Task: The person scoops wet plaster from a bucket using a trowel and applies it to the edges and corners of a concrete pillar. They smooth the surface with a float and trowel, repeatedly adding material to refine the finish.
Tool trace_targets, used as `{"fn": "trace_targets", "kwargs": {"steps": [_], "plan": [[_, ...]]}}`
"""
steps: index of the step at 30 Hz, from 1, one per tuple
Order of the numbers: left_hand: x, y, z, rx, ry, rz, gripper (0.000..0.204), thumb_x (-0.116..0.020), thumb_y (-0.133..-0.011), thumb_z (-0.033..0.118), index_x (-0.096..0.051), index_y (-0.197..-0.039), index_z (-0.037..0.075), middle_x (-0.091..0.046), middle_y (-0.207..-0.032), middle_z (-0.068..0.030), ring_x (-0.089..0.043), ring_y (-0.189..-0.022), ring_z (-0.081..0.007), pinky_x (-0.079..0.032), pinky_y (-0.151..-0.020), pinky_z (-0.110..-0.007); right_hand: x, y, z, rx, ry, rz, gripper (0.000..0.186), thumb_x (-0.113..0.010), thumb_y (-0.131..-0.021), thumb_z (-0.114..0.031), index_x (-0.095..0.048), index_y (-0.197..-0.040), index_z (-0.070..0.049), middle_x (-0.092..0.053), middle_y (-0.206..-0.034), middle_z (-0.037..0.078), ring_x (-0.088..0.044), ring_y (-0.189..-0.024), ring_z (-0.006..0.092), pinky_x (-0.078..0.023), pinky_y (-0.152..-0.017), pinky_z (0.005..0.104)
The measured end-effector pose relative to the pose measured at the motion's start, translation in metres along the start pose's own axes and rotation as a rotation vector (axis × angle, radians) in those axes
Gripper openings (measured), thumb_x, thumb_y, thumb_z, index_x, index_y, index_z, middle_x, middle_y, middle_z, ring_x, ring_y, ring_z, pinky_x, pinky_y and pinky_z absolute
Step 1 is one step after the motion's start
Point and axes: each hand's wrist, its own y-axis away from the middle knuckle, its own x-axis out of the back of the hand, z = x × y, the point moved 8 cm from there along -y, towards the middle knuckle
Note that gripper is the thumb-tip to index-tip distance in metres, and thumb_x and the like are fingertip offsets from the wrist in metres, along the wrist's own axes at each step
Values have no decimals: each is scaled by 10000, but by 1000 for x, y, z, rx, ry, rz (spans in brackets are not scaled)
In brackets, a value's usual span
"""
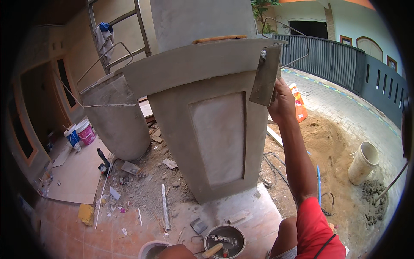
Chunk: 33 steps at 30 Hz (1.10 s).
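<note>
My right hand (282, 101) is raised at the right end of a grey plastered pillar (172, 108). Its fingers are wrapped round the back of a rectangular plastering trowel (264, 82), whose broad grey blade stands nearly upright against the end of the pillar's ledge (194, 64). The trowel's handle is mostly hidden by the hand and blade. A recessed panel (220, 134) with a paler, smooth face is set in the pillar's front. On top of the ledge lies a long wooden strip (220, 38). My left hand is out of view.
Below me stands a mortar bucket (243, 241) with a wooden-handled tool (212, 250) in it. At right are a sand heap (325, 142), a white bucket (363, 162) and wet mortar (374, 200). Rubble (166, 172) lies left of the pillar, under a rounded grey planter (116, 125).
</note>
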Motion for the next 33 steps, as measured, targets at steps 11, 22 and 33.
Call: {"fn": "trace_targets", "kwargs": {"steps": [11,22,33], "plan": [[-5,16,-10,53,41,-123,439,-430,-997,329,-385,-1415,201,-613,-1097,-9,-542,-1037,-253,-416,-956,-461,1,-33,-25,507,876,246,423,-683,-832,-100,-508,-1204,-1,-637,-997,149,-639,-934,248,-510,-817,344],[-14,35,-21,104,91,-201,295,-480,-975,309,-544,-1246,212,-592,-1122,-9,-529,-1065,-266,-388,-972,-471,-65,25,35,750,1245,-30,493,-649,-816,-106,-476,-1270,-21,-551,-1133,211,-524,-1085,392,-417,-929,452],[-15,52,-35,163,143,-221,281,-477,-964,332,-511,-1214,209,-568,-1089,-34,-520,-1061,-290,-369,-993,-509,1,-42,-47,669,1088,341,523,-635,-865,-139,-474,-1328,46,-612,-1141,272,-612,-1068,356,-459,-918,379]]}}
